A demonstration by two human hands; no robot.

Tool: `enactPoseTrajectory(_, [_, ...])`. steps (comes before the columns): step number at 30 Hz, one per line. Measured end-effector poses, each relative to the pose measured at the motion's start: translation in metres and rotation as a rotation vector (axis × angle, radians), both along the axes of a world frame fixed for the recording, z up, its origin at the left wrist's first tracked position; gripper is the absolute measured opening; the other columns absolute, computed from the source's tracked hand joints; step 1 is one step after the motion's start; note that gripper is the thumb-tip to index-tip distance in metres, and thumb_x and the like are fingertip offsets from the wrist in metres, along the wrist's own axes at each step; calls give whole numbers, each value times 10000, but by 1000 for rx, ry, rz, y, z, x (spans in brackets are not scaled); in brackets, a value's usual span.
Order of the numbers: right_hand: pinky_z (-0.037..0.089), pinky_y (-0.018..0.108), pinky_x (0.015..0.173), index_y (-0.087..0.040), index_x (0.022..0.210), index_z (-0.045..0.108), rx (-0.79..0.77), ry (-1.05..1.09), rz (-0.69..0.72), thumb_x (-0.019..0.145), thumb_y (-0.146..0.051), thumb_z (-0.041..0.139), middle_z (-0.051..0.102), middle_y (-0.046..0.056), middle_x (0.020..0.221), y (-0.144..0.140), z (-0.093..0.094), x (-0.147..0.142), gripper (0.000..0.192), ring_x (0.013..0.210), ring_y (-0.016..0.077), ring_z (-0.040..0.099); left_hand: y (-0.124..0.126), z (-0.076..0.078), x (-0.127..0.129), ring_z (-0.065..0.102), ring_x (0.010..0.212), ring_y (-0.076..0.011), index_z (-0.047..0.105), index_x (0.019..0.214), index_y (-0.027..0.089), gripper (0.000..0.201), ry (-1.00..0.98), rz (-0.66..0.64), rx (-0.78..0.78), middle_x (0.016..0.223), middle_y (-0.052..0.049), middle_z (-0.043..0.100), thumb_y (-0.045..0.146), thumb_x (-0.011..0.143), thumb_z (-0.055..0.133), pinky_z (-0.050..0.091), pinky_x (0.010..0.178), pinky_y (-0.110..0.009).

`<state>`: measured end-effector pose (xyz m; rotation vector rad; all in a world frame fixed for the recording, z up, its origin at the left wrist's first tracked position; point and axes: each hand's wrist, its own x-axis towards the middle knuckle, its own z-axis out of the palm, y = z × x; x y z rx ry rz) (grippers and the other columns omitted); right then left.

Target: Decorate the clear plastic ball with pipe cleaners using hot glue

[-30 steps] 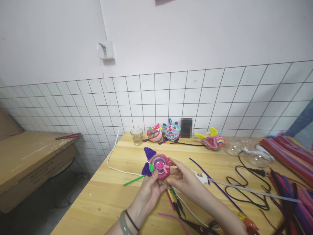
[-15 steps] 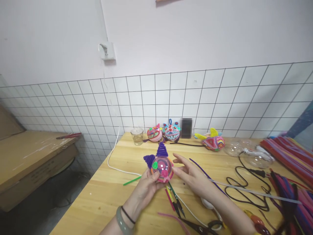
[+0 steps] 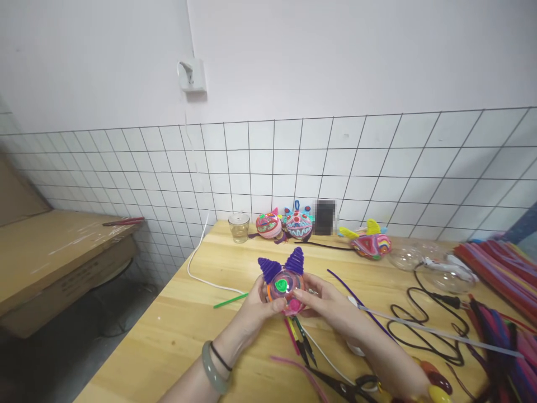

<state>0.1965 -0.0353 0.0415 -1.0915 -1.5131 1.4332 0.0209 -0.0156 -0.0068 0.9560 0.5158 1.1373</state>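
My left hand (image 3: 250,310) and my right hand (image 3: 329,299) both hold the clear, shiny round ball (image 3: 288,275) trimmed with orange and pink, just above the pale wooden tabletop (image 3: 176,341). My left fingers are closed around its left side, thumb across the lower front; my right fingers curve around its right side, that thumb also pressing the front. The fingertips behind the ball are hidden.

Two fuzzy dark-purple triangular ears (image 3: 295,261) stand up from the ball's top, and a bright green coiled spiral (image 3: 281,286) faces me on its front.

Beyond the ball, to its left, stands a clear glass cup (image 3: 239,230) with pale liquid in it. Straight beyond the ball sit a round pink ornament (image 3: 271,226) and a round light-blue one with a zigzag mouth (image 3: 298,226). Farther right of the ball lies a striped ornament with yellow fins (image 3: 371,245).

Left of the ball lies a thin green stem (image 3: 226,303); to its right, a long fuzzy purple stem (image 3: 342,282) slants past my right hand. Nearer to me than the ball lie black-bladed scissors (image 3: 331,382) and a thin pink stem (image 3: 289,361).
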Motion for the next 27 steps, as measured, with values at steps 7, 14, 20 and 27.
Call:
enactPoseTrajectory(7, [525,401,864,-213,1121,599,-26,106,-3,791,-445,684,683,77,1126,-1,0,-3,413,988,240,657,-2,3,-2,585,1119,-286,621,1147,181,566,12,-16,16,1242,-147,633,377,650,806,426,958,-403])
enactPoseTrajectory(14, [498,430,930,-216,1168,569,39,187,13,798,-399,699,626,106,1248,2,-1,-2,432,1075,256,635,4,5,-6,651,965,-241,636,1090,159,446,-103,75,-134,1111,-150,685,523,857,530,491,830,-369])
enactPoseTrajectory(20, [423,457,1026,-220,1153,594,142,129,-151,717,-454,757,629,119,1255,2,2,-3,522,1194,294,560,21,-11,-14,561,525,-114,607,705,143,400,63,455,-221,581,-11,621,528,677,714,394,526,-230])
enactPoseTrajectory(27, [452,465,987,-244,1117,623,174,210,-247,656,-436,807,671,105,1191,3,0,-4,533,1119,300,613,24,-9,-15,520,502,-97,646,657,131,301,152,524,-143,526,2,612,378,580,800,383,540,-225])
